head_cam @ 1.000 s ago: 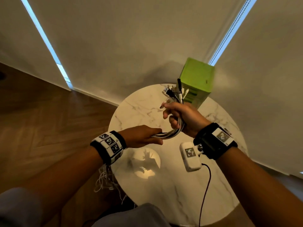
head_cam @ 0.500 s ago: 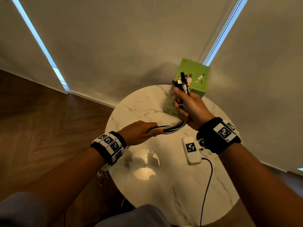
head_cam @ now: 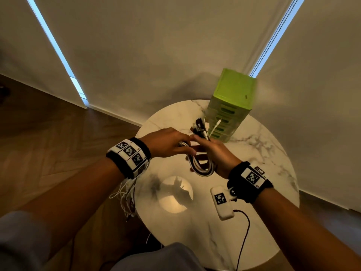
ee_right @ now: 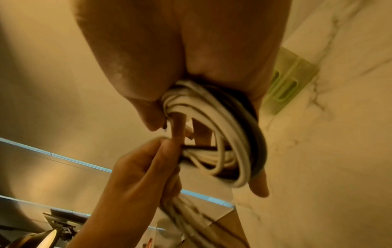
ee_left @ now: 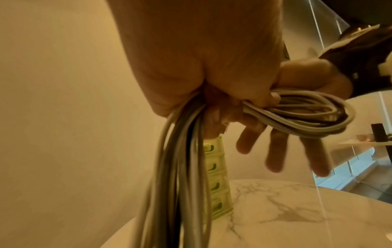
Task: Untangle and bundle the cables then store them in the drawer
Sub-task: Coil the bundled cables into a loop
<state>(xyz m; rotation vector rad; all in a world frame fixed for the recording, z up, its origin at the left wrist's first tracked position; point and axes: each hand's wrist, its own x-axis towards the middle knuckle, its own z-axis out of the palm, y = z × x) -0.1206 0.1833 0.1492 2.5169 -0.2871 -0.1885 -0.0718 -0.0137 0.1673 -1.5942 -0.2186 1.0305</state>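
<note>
Above the round marble surface (head_cam: 244,222), both hands meet over its middle, holding the cables (head_cam: 201,165). No readable writing anywhere; only black-and-white square markers on the wristbands (head_cam: 129,151) and on a small white device (head_cam: 221,202) hanging off the right wrist. Left hand (head_cam: 166,142) pinches the strands between thumb and fingers; the left wrist view shows the free run dropping straight down from that grip. Right hand (head_cam: 216,153) has a white-and-black coil looped round it, fingers mostly straight, thumb pressed on the coil; loop's long axis runs along the palm, toward and away from the person. Plug ends (head_cam: 203,127) stick up and away past the fingertips, toward the green drawer unit (head_cam: 232,98). That unit stands at the far edge of the surface, near the wall, drawers shut, slotted fronts facing the hands. Loose white strands (head_cam: 125,194) dangle off the surface's left edge, beneath the left wrist. Bare marble lies nearer the person.
</note>
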